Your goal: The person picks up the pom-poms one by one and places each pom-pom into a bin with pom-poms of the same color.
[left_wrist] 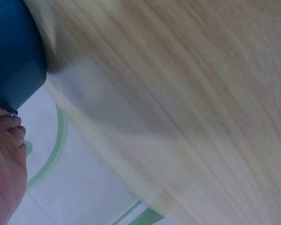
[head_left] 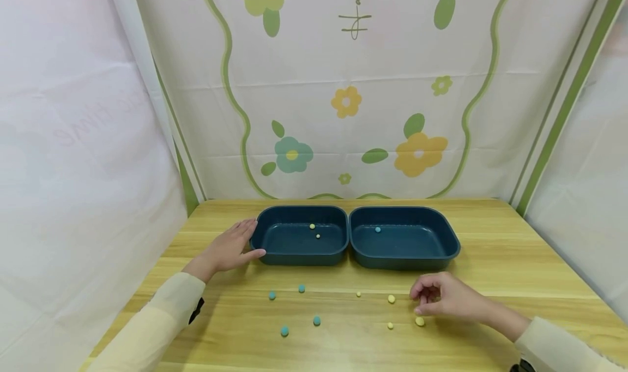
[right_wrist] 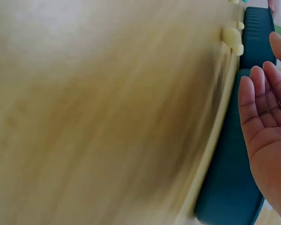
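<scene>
In the head view, the lower edge cuts the left sleeve (head_left: 152,328) and the right sleeve (head_left: 559,345), and the top edge cuts a green flower (head_left: 259,5). Whether the right grip (head_left: 453,301) touches the nearest yellow ball (head_left: 420,322), I cannot tell. In the left wrist view, the left grip (left_wrist: 7,164) and the left tray (left_wrist: 16,51) are cut by the left edge. In the right wrist view, the surface (right_wrist: 107,117) is blurred, and the right grip is partly outside.
</scene>
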`<state>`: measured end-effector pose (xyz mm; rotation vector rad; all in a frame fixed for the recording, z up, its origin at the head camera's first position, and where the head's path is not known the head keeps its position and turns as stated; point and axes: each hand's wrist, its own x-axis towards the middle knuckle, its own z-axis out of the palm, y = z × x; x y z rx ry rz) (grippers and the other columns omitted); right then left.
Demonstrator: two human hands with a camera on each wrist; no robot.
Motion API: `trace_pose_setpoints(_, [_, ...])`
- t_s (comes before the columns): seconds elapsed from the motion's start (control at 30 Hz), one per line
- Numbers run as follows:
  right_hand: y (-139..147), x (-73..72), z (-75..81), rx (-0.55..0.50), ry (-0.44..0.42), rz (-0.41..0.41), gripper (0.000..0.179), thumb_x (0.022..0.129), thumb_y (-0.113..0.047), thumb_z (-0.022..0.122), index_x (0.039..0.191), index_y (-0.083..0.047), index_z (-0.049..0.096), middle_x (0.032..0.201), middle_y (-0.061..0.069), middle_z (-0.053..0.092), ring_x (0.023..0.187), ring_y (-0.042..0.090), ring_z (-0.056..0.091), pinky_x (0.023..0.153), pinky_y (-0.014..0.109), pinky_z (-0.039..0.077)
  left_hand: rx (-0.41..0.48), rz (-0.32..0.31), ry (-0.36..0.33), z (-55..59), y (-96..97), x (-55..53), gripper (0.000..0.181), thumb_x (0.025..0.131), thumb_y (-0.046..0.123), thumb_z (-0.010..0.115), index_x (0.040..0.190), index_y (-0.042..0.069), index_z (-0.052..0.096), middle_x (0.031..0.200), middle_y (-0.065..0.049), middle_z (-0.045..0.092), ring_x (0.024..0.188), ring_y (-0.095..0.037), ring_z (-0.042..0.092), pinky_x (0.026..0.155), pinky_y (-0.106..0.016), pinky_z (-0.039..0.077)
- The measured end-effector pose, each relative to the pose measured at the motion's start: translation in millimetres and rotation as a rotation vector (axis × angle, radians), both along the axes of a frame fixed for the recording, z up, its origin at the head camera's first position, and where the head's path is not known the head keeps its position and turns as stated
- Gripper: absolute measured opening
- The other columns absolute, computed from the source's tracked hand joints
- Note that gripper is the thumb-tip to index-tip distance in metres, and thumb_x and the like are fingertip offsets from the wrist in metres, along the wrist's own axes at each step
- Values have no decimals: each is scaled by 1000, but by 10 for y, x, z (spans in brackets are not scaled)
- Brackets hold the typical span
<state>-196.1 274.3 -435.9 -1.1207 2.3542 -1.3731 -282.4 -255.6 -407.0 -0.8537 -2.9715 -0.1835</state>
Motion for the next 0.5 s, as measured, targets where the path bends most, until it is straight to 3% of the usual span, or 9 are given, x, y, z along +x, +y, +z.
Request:
trace_pose_setpoints(0.27, [23, 32, -70, 39, -57, 55, 15, 84, -12, 77, 96, -7, 68, 84, 4, 64, 71, 6, 59, 59, 26, 54, -6, 2, 3, 3, 5, 5, 91, 95, 62, 45, 150, -8, 24, 155, -24, 23, 144, -38, 19, 116, -49, 15])
trace_pose_setpoints(0.5, [29, 39, -118, 58, -69, 52, 16, 83, -13, 78, 95, -9, 68, 84, 2, 64, 72, 5, 58, 60, 26, 54, -8, 3, 8, 0, 1, 4, 91, 95, 62, 45, 150, -8, 24, 155, -24, 23, 143, -38, 19, 116, -49, 15])
